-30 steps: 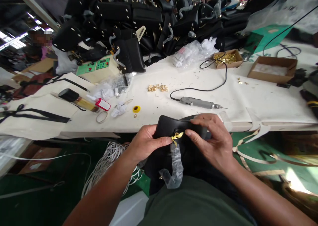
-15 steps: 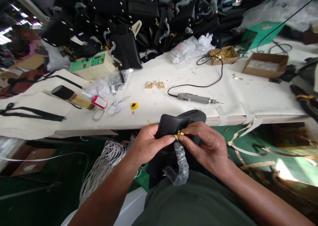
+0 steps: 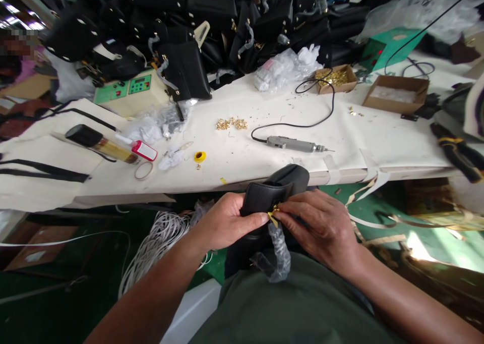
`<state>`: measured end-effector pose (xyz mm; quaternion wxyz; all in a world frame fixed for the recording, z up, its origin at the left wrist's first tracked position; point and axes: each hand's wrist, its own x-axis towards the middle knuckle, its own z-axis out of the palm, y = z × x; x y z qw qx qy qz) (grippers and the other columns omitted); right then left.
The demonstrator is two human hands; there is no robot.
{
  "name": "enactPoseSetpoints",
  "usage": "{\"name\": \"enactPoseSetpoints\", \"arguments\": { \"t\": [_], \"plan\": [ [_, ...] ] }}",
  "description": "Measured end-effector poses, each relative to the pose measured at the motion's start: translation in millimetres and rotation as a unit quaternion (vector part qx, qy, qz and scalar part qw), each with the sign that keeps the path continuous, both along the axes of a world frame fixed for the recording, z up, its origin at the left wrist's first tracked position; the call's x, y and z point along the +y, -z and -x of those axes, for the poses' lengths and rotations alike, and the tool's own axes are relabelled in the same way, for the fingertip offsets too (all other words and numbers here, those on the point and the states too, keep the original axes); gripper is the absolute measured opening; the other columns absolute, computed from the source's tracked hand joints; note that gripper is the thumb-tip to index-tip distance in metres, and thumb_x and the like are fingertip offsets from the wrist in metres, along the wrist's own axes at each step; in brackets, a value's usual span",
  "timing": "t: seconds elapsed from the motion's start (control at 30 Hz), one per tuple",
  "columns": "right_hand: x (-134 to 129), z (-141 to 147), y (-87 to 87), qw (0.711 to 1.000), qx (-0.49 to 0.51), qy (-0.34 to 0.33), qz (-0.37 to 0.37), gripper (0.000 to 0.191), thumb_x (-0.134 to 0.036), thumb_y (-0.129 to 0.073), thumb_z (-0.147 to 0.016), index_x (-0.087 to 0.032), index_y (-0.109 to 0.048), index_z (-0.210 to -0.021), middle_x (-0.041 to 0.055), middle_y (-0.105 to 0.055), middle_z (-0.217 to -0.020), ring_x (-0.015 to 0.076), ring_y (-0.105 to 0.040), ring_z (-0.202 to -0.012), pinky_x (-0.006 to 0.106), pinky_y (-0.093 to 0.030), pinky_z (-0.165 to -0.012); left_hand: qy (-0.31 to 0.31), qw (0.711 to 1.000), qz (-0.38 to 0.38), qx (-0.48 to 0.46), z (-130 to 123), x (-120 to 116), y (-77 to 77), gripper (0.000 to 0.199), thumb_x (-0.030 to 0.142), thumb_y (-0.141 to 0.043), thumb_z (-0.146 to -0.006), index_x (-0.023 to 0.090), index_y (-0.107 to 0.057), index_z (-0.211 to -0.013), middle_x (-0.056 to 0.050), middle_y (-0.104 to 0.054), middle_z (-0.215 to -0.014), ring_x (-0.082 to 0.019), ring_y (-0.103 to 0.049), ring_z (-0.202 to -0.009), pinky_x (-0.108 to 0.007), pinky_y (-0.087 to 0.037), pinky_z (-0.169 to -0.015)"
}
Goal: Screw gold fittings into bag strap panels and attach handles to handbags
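Observation:
A black leather-look bag (image 3: 260, 196) is held at my lap, just below the table edge. My left hand (image 3: 227, 223) grips its left side, thumb lying on the front beside a strip of yellow tape (image 3: 273, 220). Against the bag's front, my right hand (image 3: 321, 228) pinches a small gold metal fitting (image 3: 276, 209), partly hidden by the fingertips. The tape strip sits right under the fitting, between the left thumb and right fingers. Below them hangs a strap or handle wrapped in clear plastic (image 3: 280, 253).
On the table lie a grey electric screwdriver (image 3: 291, 144) with a cord, gold fittings (image 3: 224, 124), a yellow tape roll (image 3: 199, 156) and a red-and-white bottle (image 3: 145, 151). Pliers (image 3: 459, 150) rest at right. Black bags (image 3: 185, 69) are piled behind. A box of gold pieces (image 3: 336, 84) stands farther back.
The view has shifted slightly, so the table things appear a little farther left and up. Both hands remain at the bag front; the yellow strip now points down more to the right.

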<state>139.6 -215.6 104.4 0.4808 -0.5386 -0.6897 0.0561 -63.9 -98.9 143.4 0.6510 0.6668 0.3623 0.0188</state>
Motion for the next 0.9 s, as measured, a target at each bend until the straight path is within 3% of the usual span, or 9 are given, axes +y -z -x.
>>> {"name": "enactPoseSetpoints", "arguments": {
  "t": [0.2,0.3,0.43,0.7,0.9],
  "plan": [
    [-10,-5,-10.6,0.998,-0.066,0.015,0.014,0.007,-0.018,-0.073,-0.095,-0.016,-0.073,-0.102,0.0053,-0.078,-0.093,0.0165,-0.07,-0.076,0.034,-0.048,-0.072,-0.023,0.995,-0.099,-0.009,-6,-15,-3.4,0.023,0.032,-0.07,-0.092,0.016,-0.077,-0.108,-0.004,-0.077,-0.104,-0.02,-0.068,-0.094,-0.027,-0.056,-0.084],
    [-11,-8,-17.4,0.994,-0.101,0.016,0.03,0.005,-0.021,-0.071,-0.097,-0.016,-0.073,-0.096,0.0047,-0.077,-0.088,0.0172,-0.068,-0.074,0.034,-0.044,-0.071,-0.031,0.988,-0.152,0.005,-8,-22,-4.8,0.018,0.03,-0.069,-0.092,0.016,-0.077,-0.1,-0.003,-0.075,-0.096,-0.019,-0.067,-0.088,-0.025,-0.055,-0.078],
    [-13,-11,-23.2,0.986,-0.158,0.012,0.056,0.017,-0.024,-0.064,-0.102,-0.016,-0.073,-0.09,0.0042,-0.072,-0.079,0.0178,-0.063,-0.07,0.035,-0.039,-0.068,-0.038,0.98,-0.196,0.01,-8,-27,-4.7,0.014,0.028,-0.069,-0.091,0.016,-0.074,-0.088,-0.001,-0.071,-0.087,-0.016,-0.063,-0.081,-0.023,-0.051,-0.073],
    [-16,-16,-32.9,0.959,-0.274,0.007,0.076,0.026,-0.02,-0.056,-0.105,-0.02,-0.062,-0.079,0.0007,-0.058,-0.069,0.0186,-0.045,-0.061,0.036,-0.029,-0.065,-0.05,0.975,-0.219,-0.002,-16,-37,-8.6,0.013,0.022,-0.068,-0.09,0.016,-0.067,-0.077,0.002,-0.07,-0.081,-0.013,-0.061,-0.076,-0.021,-0.047,-0.069],
    [-12,-17,-28.9,0.946,-0.307,-0.039,0.093,0.02,-0.014,-0.056,-0.101,-0.021,-0.06,-0.083,0.0021,-0.057,-0.073,0.0202,-0.043,-0.064,0.038,-0.026,-0.065,-0.066,0.981,-0.183,0.008,-17,-41,-3.5,0.013,0.021,-0.069,-0.087,0.016,-0.066,-0.075,0.003,-0.069,-0.08,-0.012,-0.058,-0.073,-0.021,-0.047,-0.068]
  ]
}}
